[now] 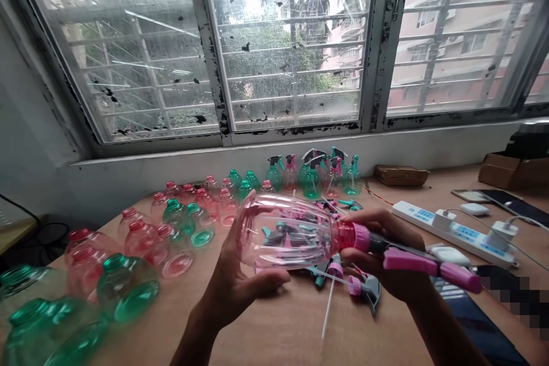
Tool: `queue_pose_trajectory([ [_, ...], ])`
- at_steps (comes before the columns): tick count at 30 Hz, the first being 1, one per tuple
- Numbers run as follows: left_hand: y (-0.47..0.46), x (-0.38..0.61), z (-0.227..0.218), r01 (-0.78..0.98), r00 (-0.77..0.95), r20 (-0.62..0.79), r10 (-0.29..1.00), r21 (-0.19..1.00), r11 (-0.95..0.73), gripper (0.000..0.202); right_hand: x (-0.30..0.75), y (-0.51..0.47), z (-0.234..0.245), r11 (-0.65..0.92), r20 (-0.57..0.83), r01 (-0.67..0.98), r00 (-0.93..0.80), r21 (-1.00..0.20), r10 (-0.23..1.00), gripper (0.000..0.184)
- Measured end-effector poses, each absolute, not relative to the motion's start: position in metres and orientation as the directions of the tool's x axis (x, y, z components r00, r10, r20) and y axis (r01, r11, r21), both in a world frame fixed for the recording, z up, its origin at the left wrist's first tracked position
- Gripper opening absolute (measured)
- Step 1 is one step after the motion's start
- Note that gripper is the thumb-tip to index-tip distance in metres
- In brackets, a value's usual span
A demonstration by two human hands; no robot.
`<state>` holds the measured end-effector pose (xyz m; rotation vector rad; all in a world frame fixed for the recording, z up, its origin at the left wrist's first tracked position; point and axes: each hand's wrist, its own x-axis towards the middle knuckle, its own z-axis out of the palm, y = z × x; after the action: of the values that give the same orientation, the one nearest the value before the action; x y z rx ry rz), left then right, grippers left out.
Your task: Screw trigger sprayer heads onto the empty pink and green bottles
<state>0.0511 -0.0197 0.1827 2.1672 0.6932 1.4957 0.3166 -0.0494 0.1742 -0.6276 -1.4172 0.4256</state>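
Note:
A clear pink spray bottle (285, 231) lies on its side in the air above the table. Its base rests in my left hand (244, 274), whose fingers wrap round it. At the neck, my right hand (386, 246) closes its fingers and thumb about the pink collar of a black-and-pink spray head (412, 260). The collar sits at the bottle's mouth; how tightly it is screwed on I cannot tell. Beneath and behind the bottle lie several loose spray heads with dip tubes, one of them a grey-and-pink spray head (364, 289), partly hidden by the bottle.
Headless pink bottles (139, 237) and green bottles (126, 289) fill the left side. Assembled spray bottles (315, 177) stand along the windowsill wall. To the right are a power strip (454, 231) with chargers, a brown package (401, 175), a cardboard box (501, 171) and a dark tablet-like device (476, 320).

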Motion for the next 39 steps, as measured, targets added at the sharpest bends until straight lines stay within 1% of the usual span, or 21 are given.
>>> queue_pose_trajectory([
  [3,-0.02,0.052,0.179,0.177,0.359,0.77,0.527,0.498,-0.849,0.119,0.321,-0.048,0.174,0.732,0.729,0.012,0.106,-0.681,0.676,0.031],
  [5,-0.02,0.053,0.177,0.152,0.39,0.791,0.471,0.449,-0.88,0.127,0.325,-0.046,0.173,0.709,0.706,-0.05,0.07,-0.703,0.705,0.033],
  [8,-0.022,0.055,0.179,0.172,0.408,0.795,0.45,0.417,-0.892,0.127,0.327,-0.043,0.173,0.702,0.703,-0.081,0.012,-0.708,0.711,0.03],
  [10,-0.024,0.055,0.184,0.212,0.403,0.787,0.468,0.417,-0.884,0.125,0.326,-0.042,0.175,0.698,0.703,-0.104,-0.022,-0.709,0.711,0.031],
  [12,-0.025,0.055,0.187,0.235,0.396,0.78,0.485,0.425,-0.874,0.12,0.324,-0.043,0.177,0.663,0.671,-0.132,-0.029,-0.737,0.74,0.032],
  [15,-0.023,0.056,0.185,0.225,0.39,0.793,0.467,0.409,-0.884,0.12,0.322,-0.047,0.181,0.584,0.598,-0.186,-0.025,-0.79,0.801,0.032],
  [18,-0.021,0.056,0.18,0.191,0.36,0.826,0.433,0.389,-0.901,0.12,0.322,-0.048,0.183,0.551,0.574,-0.235,-0.037,-0.801,0.818,0.032],
  [22,-0.019,0.054,0.176,0.194,0.353,0.807,0.474,0.432,-0.881,0.124,0.324,-0.044,0.178,0.588,0.611,-0.218,-0.051,-0.779,0.79,0.029],
  [25,-0.019,0.053,0.176,0.267,0.351,0.792,0.5,0.427,-0.864,0.116,0.326,-0.04,0.174,0.619,0.648,-0.224,-0.083,-0.752,0.757,0.029],
  [27,-0.017,0.053,0.175,0.26,0.335,0.81,0.482,0.412,-0.873,0.11,0.326,-0.038,0.172,0.617,0.652,-0.245,-0.097,-0.748,0.752,0.027],
  [30,-0.015,0.054,0.175,0.144,0.297,0.867,0.399,0.373,-0.917,0.106,0.324,-0.039,0.172,0.602,0.644,-0.265,-0.112,-0.753,0.757,0.025],
  [32,-0.014,0.054,0.174,0.129,0.3,0.88,0.368,0.345,-0.93,0.109,0.323,-0.039,0.172,0.612,0.651,-0.253,-0.106,-0.749,0.752,0.026],
  [33,-0.014,0.054,0.174,0.149,0.307,0.873,0.378,0.348,-0.925,0.112,0.322,-0.039,0.172,0.622,0.656,-0.242,-0.098,-0.745,0.748,0.027],
  [36,-0.017,0.051,0.174,0.203,0.321,0.84,0.438,0.39,-0.898,0.122,0.321,-0.039,0.171,0.644,0.673,-0.224,-0.078,-0.731,0.736,0.03],
  [39,-0.018,0.05,0.174,0.163,0.325,0.828,0.457,0.427,-0.889,0.12,0.321,-0.039,0.171,0.642,0.676,-0.245,-0.088,-0.727,0.732,0.03],
])
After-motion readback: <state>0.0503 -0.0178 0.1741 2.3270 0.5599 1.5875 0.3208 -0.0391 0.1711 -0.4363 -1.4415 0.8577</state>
